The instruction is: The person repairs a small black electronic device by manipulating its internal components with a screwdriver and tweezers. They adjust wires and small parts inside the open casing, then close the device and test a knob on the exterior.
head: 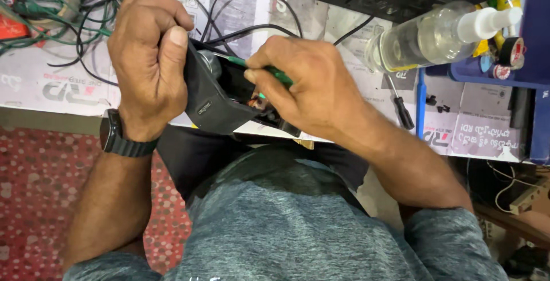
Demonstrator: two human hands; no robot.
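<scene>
At the desk edge, the left hand [150,57] clamps a black casing [213,100], while the right hand [303,86] grips a green screwdriver [260,69], its tip inside. Wires [86,6] lie behind; a spray bottle [441,32] lies right.

- Two hands of mine: my left hand [150,57] and my right hand [309,86].
- One black casing [213,100] in my left.
- One green-handled screwdriver [269,72] in my right.
- One black-handled screwdriver [403,109] on the bench.
- One clear spray bottle [435,32].
- One black wristwatch [117,138].
- Two tape rolls [511,49] that I can make out.
</scene>
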